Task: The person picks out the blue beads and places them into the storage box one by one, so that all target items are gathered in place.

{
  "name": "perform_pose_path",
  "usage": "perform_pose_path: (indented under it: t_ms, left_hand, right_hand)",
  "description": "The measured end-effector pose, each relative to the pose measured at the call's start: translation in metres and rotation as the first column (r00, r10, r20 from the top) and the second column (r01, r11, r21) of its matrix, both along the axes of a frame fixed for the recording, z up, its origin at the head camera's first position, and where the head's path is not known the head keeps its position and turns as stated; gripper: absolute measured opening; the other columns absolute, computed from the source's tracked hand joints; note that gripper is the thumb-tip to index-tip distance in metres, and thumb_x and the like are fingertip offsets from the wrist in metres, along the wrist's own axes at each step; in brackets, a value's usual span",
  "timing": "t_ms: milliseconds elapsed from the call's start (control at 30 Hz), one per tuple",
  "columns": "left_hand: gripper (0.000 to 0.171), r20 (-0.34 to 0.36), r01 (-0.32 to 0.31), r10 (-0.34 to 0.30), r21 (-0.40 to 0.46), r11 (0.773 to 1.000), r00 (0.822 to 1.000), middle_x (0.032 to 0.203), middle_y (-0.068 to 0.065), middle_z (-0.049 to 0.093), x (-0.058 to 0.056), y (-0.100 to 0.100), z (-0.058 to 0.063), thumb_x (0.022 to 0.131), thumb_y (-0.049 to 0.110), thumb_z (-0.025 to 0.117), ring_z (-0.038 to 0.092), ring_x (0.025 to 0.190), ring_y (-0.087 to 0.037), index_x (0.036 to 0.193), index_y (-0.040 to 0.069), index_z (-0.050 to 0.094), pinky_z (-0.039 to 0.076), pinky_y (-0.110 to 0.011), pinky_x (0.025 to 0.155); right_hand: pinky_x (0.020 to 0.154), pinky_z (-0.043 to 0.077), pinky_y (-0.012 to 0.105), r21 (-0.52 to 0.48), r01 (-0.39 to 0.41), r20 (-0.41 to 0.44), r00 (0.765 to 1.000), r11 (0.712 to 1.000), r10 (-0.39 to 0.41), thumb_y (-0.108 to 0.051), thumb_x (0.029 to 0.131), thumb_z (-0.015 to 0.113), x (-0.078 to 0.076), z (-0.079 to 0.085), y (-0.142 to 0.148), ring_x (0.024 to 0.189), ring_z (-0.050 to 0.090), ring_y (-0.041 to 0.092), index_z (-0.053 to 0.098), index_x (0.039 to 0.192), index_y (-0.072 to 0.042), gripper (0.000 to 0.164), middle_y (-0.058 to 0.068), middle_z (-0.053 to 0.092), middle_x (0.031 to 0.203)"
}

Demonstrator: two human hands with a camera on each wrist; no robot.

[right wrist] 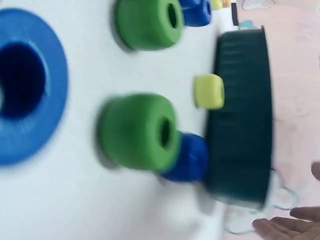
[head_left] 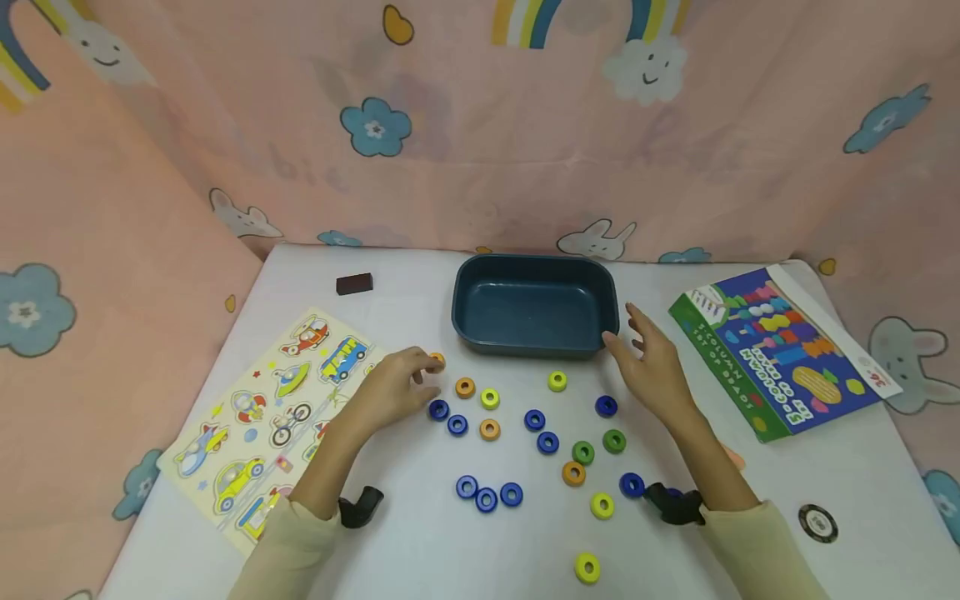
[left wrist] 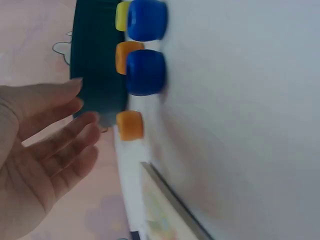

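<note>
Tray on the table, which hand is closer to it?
Right: the right hand is by the near right corner of the tray; the left hand is farther off, beyond its near left corner.

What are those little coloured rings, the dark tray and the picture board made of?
Coloured rings: probably plastic or painted wood; smooth, evenly coloured, with a soft sheen.
Dark tray: looks like plastic, given its slightly glossy floor and rounded, moulded-looking corners.
Picture board: perhaps wood or fibreboard with a printed face; the left wrist view shows a stiff, straight edge, too blurred to settle it.
</note>
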State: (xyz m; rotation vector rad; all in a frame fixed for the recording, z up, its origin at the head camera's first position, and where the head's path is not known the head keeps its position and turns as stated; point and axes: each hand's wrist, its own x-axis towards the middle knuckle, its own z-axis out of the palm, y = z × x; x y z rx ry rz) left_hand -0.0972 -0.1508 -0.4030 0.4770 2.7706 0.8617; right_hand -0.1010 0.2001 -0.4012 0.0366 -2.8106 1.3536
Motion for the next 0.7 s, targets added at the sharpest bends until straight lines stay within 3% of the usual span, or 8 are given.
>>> perform_pose_path:
  t_ms: [100,300,367,500,700]
  left_hand:
    - [0.036,0.077,0.048,-0.049,0.019,0.999,0.996,0.094,0.000,0.061,0.004,-0.006,-0.011,0.075,0.011,0.077,0.052,0.078,-0.016,0.110,0.008,0.067,0.045,-0.027,0.062]
    - [0.036,0.070,0.087,-0.095,0.109,0.990,0.993,0.083,0.001,0.058,0.009,-0.012,-0.030,0.073,0.011,0.079,0.052,0.073,-0.017,0.107,0.006,0.068,0.045,-0.027,0.059]
    - [0.034,0.058,0.089,-0.096,0.119,0.989,0.994,0.083,0.002,0.058,0.011,-0.012,-0.034,0.074,0.014,0.079,0.052,0.073,-0.016,0.105,0.006,0.069,0.044,-0.026,0.059]
    - [0.031,0.040,0.078,-0.082,0.103,0.992,0.996,0.084,0.003,0.058,0.014,-0.011,-0.037,0.074,0.016,0.079,0.052,0.073,-0.016,0.102,0.008,0.070,0.044,-0.026,0.060]
    - [0.025,-0.011,0.054,-0.053,0.099,0.994,0.999,0.083,0.003,0.059,0.012,-0.010,-0.032,0.073,0.019,0.080,0.054,0.073,-0.017,0.095,0.010,0.071,0.046,-0.028,0.061]
  right_hand:
    - [0.096,0.040,0.045,-0.170,0.065,0.082,0.995,0.983,-0.051,-0.031,0.096,0.050,-0.008,-0.010,-0.001,0.126,0.037,0.035,0.027,0.143,0.001,0.061,0.021,0.033,0.143]
    - [0.094,0.041,0.030,-0.400,0.168,0.185,0.978,0.901,-0.100,-0.012,0.098,0.045,-0.015,-0.024,-0.005,0.125,0.039,0.028,0.022,0.144,0.000,0.053,0.022,0.033,0.142]
    - [0.093,0.042,0.029,-0.421,0.181,0.191,0.976,0.889,-0.108,-0.010,0.098,0.044,-0.016,-0.026,-0.006,0.125,0.040,0.028,0.021,0.145,-0.001,0.053,0.022,0.033,0.141]
    - [0.094,0.042,0.029,-0.407,0.185,0.201,0.974,0.895,-0.109,-0.011,0.099,0.043,-0.018,-0.028,-0.008,0.125,0.041,0.028,0.020,0.146,-0.002,0.053,0.022,0.033,0.142]
    - [0.096,0.040,0.032,-0.394,0.170,0.200,0.975,0.903,-0.096,-0.011,0.099,0.042,-0.019,-0.029,-0.010,0.126,0.039,0.028,0.018,0.146,-0.002,0.053,0.023,0.031,0.142]
